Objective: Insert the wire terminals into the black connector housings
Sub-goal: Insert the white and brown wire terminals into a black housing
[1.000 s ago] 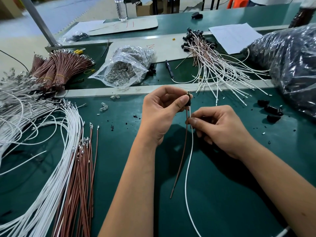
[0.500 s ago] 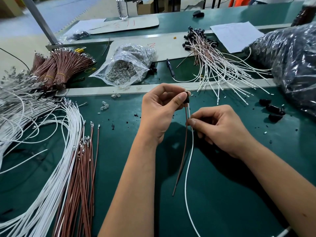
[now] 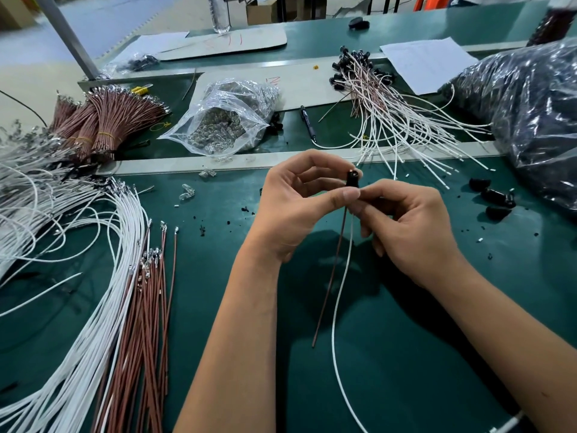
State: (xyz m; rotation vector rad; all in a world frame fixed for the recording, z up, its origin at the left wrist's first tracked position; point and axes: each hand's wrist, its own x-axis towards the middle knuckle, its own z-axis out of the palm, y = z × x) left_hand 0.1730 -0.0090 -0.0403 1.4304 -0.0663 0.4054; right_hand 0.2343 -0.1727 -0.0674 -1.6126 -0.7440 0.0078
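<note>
The left hand point(image 3: 290, 207) pinched the black connector housing point(image 3: 352, 179) above the table point(image 3: 406, 354); the right hand point(image 3: 409, 226) gripped the brown wire point(image 3: 331, 276) and white wire point(image 3: 338, 295) just below it. The wires looked light and limp, best held close to the terminals.

Green bench point(image 3: 390, 385) carries white wires point(image 3: 62, 323), brown wires point(image 3: 146, 323), loose housings point(image 3: 496, 196).

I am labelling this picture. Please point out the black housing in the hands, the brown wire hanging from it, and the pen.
Housing point(image 3: 352, 178): head view, on its upper body.
Brown wire point(image 3: 331, 276): head view, mid-length.
Pen point(image 3: 307, 121): head view, on its barrel.
</note>
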